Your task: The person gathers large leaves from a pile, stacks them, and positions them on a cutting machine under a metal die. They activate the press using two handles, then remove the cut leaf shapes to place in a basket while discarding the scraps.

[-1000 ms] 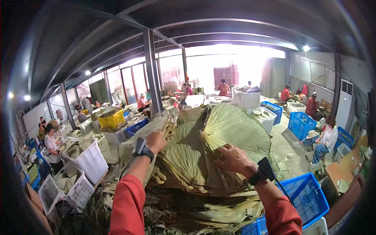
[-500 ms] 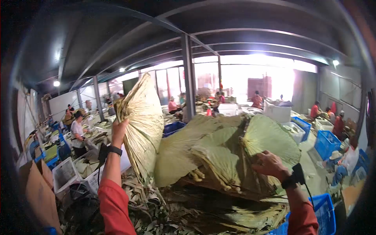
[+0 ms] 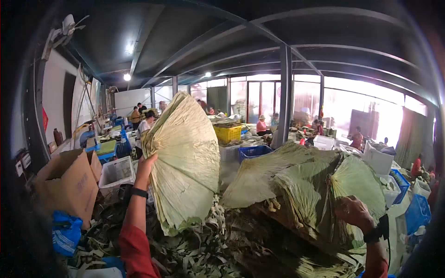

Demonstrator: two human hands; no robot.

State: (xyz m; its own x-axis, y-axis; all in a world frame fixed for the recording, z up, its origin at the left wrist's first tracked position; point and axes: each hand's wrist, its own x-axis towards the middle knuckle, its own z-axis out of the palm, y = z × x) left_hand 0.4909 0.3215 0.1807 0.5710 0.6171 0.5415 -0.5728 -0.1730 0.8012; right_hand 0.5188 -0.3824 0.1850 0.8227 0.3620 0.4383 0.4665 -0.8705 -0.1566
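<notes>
My left hand (image 3: 146,170) is closed round the narrow end of a folded bundle of dried lotus leaves (image 3: 187,160), held upright with its pale green fan spread to the right. In front of me lies a heap of large dried lotus leaves (image 3: 301,185), overlapping and partly folded. On the heap's right side, my right hand (image 3: 354,211) has its fingers curled against a rounded green leaf (image 3: 359,178); its fingertips are partly hidden. Cut leaf strips and scraps (image 3: 194,252) lie below the bundle.
At left stand an open cardboard box (image 3: 69,183), a blue bag (image 3: 66,234) and a white crate (image 3: 116,173). Yellow (image 3: 227,134) and blue (image 3: 255,152) crates are beyond the heap, near a steel post (image 3: 285,92). Several people work farther back.
My view has turned left, so the heap appears farther right. The bundle in my left hand now shows its fan more broadly. My right hand stays at the same leaf.
</notes>
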